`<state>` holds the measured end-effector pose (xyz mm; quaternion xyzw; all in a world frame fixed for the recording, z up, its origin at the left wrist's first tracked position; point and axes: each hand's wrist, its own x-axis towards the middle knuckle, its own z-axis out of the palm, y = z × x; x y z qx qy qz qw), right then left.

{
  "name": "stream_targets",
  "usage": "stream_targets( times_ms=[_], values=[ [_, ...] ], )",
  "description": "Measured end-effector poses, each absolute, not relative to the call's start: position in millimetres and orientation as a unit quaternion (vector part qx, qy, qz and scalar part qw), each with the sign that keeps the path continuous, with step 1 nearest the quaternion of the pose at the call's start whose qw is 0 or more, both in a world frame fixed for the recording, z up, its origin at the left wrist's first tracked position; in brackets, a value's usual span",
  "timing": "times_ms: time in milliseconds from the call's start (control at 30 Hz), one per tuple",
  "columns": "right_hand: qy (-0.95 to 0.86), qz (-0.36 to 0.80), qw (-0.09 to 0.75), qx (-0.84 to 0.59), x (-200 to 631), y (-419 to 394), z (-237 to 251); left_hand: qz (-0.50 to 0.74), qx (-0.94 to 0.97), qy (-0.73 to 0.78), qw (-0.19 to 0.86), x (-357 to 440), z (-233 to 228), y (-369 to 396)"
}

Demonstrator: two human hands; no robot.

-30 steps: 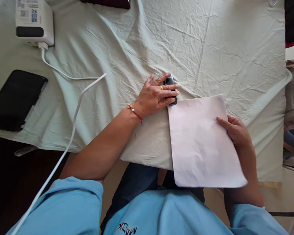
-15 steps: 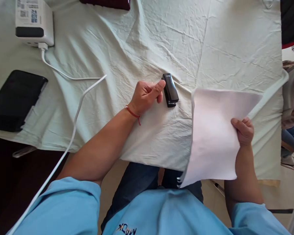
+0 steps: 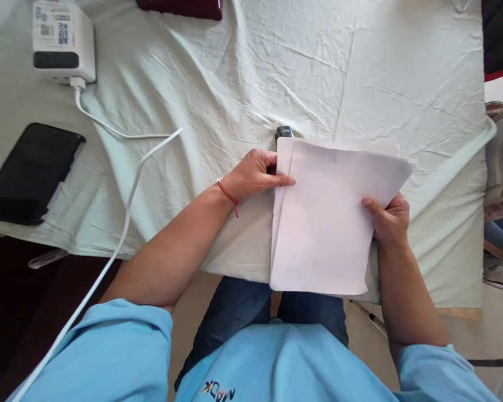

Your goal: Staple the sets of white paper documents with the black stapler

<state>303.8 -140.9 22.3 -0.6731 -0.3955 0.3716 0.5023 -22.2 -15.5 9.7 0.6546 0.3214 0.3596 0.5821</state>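
Observation:
A stack of white paper sheets (image 3: 327,218) is held above the near edge of the cloth-covered table (image 3: 318,72). My left hand (image 3: 255,174) pinches the stack's upper left edge, thumb on top. My right hand (image 3: 388,220) grips the right edge of the same stack. A black stapler (image 3: 284,132) lies on the cloth just beyond the paper's top left corner; only its far end shows, the rest is hidden under the sheets.
A white power adapter (image 3: 62,42) with a white cable (image 3: 121,134) sits at the far left. A black phone (image 3: 29,173) lies at the left table edge. A dark red object (image 3: 180,8) is at the top. Another person's legs show at the far right (image 3: 501,234).
My left hand left the stapler and took the paper's left edge. My right hand swung the sheets out to the right, then back left, over most of the stapler.

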Motion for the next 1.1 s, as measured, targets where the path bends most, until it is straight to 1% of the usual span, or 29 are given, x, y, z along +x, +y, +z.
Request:
stream_targets(
  times_ms=[67, 133, 367, 467, 733, 867, 1100],
  values=[
    [-0.384, 0.377, 0.511, -0.670, 302.7, -139.1, 22.7, 0.353, 0.635, 0.308, 0.615, -22.2, 9.5, -16.2],
    [-0.370, 0.382, 0.520, -0.669, 302.2, -137.6, 23.4, 0.360, 0.623, 0.302, 0.626, -23.9, 9.0, -15.5],
    [-0.377, 0.354, 0.514, -0.684, 305.6, -133.8, 22.2, 0.429, 0.612, 0.327, 0.578, -29.6, -13.6, -3.4],
    [-0.372, 0.354, 0.529, -0.676, 304.9, -133.3, 20.8, 0.453, 0.614, 0.335, 0.553, -27.6, -15.4, -3.2],
    [-0.377, 0.353, 0.530, -0.673, 303.9, -133.7, 17.8, 0.442, 0.621, 0.330, 0.556, -24.7, 5.5, -12.5],
    [-0.363, 0.361, 0.544, -0.665, 303.3, -133.8, 16.3, 0.435, 0.634, 0.332, 0.546, -23.1, 4.3, -9.4],
    [-0.388, 0.355, 0.539, -0.658, 302.4, -128.9, 19.4, 0.425, 0.642, 0.327, 0.549, -27.0, 2.7, -7.6]
  ],
)
